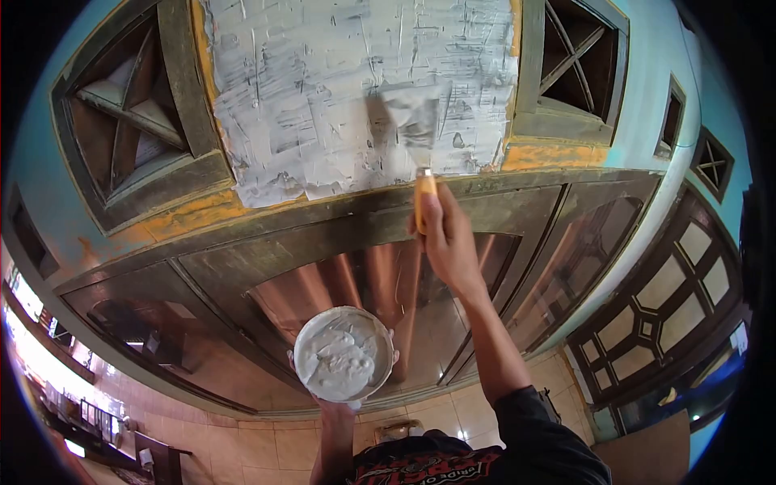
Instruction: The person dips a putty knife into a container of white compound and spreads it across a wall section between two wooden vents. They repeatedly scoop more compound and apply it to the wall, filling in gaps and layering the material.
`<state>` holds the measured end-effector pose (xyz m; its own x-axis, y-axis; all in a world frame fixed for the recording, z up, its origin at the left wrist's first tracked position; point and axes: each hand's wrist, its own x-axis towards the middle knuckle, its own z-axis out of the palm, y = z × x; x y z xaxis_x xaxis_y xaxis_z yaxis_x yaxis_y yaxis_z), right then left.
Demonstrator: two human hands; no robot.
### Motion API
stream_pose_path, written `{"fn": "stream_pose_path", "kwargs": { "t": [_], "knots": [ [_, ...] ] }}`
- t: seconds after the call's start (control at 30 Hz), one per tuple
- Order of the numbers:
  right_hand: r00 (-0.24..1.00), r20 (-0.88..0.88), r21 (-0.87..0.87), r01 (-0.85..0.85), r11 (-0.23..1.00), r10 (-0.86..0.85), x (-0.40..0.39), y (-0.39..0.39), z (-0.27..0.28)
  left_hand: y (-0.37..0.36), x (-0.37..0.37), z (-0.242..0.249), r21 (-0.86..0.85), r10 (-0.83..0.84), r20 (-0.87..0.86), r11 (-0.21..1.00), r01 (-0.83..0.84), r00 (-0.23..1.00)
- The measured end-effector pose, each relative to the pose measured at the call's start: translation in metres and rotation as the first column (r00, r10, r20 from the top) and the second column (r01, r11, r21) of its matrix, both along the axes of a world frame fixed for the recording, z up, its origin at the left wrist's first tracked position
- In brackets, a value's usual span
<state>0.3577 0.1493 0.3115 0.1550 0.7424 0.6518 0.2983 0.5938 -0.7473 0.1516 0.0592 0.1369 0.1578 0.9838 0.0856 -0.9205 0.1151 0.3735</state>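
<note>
In my right hand (446,234) is a putty knife (412,121), gripped by its wooden handle, blade upward. Its wide blade looks blurred and lies against or very near the wall panel (283,89), which is coated with streaky white-grey putty. Lower down, my left hand (335,406) supports a round tub of putty (343,356) from beneath, fingertips showing at its sides. Thick pale putty with a lumpy surface fills the tub. Most of the left hand is hidden under it.
Wooden vent frames with crossed slats flank the panel, a left vent (125,113) and a right vent (574,61). Below runs a dark wooden frame with glass panes (323,283). A dark lattice door (655,315) stands at right, above a tiled floor (267,444).
</note>
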Motion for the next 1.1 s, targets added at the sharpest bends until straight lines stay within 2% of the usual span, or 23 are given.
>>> {"fn": "stream_pose_path", "kwargs": {
  "t": [0.03, 0.1, 0.13, 0.17, 0.2, 0.27, 0.3, 0.37, 0.43, 0.5, 0.57, 0.6, 0.73, 0.8, 0.9, 1.0, 1.03, 1.1],
  "knots": [
    [1.0, 0.0, 0.002, -0.002, 1.0, 0.002, -0.004, 0.003, -0.004, 0.0, 0.001, 0.001, 0.002, 0.002, 0.0, 1.0, -0.002, 1.0],
    [0.999, 0.023, -0.088, -0.032, 0.996, 0.034, -0.011, 0.006, -0.024, -0.004, 0.002, 0.005, -0.053, 0.121, -0.064, 0.991, -0.125, 0.991],
    [0.996, 0.075, -0.049, 0.052, 0.997, -0.048, -0.015, -0.001, -0.037, -0.006, 0.002, 0.01, -0.049, 0.126, -0.063, 0.99, -0.129, 0.99],
    [0.996, 0.077, -0.04, 0.048, 0.998, -0.045, -0.017, -0.01, -0.048, -0.007, 0.001, 0.018, 0.049, -0.014, 0.086, 0.999, 0.01, 0.996],
    [0.999, 0.03, -0.103, 0.029, 0.994, -0.026, -0.019, -0.019, -0.058, -0.007, 0.001, 0.024, 0.165, -0.169, 0.217, 0.977, 0.134, 0.962],
    [1.0, -0.019, -0.161, 0.002, 0.987, -0.005, -0.02, -0.022, -0.06, -0.008, -0.001, 0.024, 0.127, -0.157, 0.201, 0.983, 0.133, 0.967],
    [1.0, 0.002, -0.122, 0.025, 0.992, -0.025, -0.02, -0.022, -0.056, -0.008, -0.002, 0.024, 0.081, -0.149, 0.183, 0.987, 0.136, 0.972],
    [0.999, 0.017, -0.083, 0.051, 0.995, -0.049, -0.022, -0.021, -0.048, -0.008, -0.002, 0.026, 0.098, -0.168, 0.205, 0.984, 0.151, 0.964],
    [0.999, 0.024, 0.039, 0.044, 0.998, -0.045, -0.028, -0.013, -0.034, -0.006, -0.001, 0.028, 0.126, -0.193, 0.225, 0.978, 0.168, 0.955],
    [0.997, 0.05, 0.019, 0.049, 0.999, -0.05, -0.029, -0.002, -0.056, -0.006, -0.003, 0.028, 0.128, -0.152, 0.142, 0.983, 0.134, 0.978],
    [0.998, 0.027, -0.057, 0.065, 0.996, -0.064, -0.029, -0.005, -0.081, -0.007, -0.003, 0.03, 0.117, -0.154, 0.147, 0.984, 0.137, 0.977],
    [1.0, -0.016, -0.171, -0.004, 0.985, 0.002, -0.028, -0.015, -0.084, -0.007, -0.003, 0.032, 0.094, -0.153, 0.157, 0.986, 0.139, 0.976],
    [0.999, -0.01, -0.096, 0.034, 0.995, -0.035, -0.031, -0.018, -0.064, -0.008, -0.005, 0.03, 0.044, -0.116, 0.153, 0.993, 0.111, 0.981],
    [0.996, 0.064, -0.062, 0.064, 0.996, -0.06, -0.029, -0.007, -0.052, -0.008, -0.003, 0.03, 0.064, -0.121, 0.146, 0.992, 0.113, 0.982],
    [0.997, 0.044, -0.09, 0.066, 0.994, -0.062, -0.031, -0.01, -0.068, -0.006, -0.007, 0.026, 0.112, -0.166, 0.166, 0.982, 0.149, 0.972],
    [0.999, -0.04, -0.125, -0.039, 0.991, 0.034, -0.028, -0.02, -0.091, -0.004, -0.009, 0.027, 0.156, -0.203, 0.175, 0.972, 0.176, 0.964],
    [0.999, -0.036, -0.122, -0.042, 0.992, 0.038, -0.028, -0.021, -0.081, -0.005, -0.009, 0.027, 0.155, -0.202, 0.153, 0.972, 0.178, 0.967],
    [1.0, -0.009, 0.029, 0.027, 0.999, -0.027, -0.027, -0.023, -0.049, -0.006, -0.008, 0.025, 0.163, -0.212, 0.197, 0.97, 0.182, 0.957]
  ]
}}
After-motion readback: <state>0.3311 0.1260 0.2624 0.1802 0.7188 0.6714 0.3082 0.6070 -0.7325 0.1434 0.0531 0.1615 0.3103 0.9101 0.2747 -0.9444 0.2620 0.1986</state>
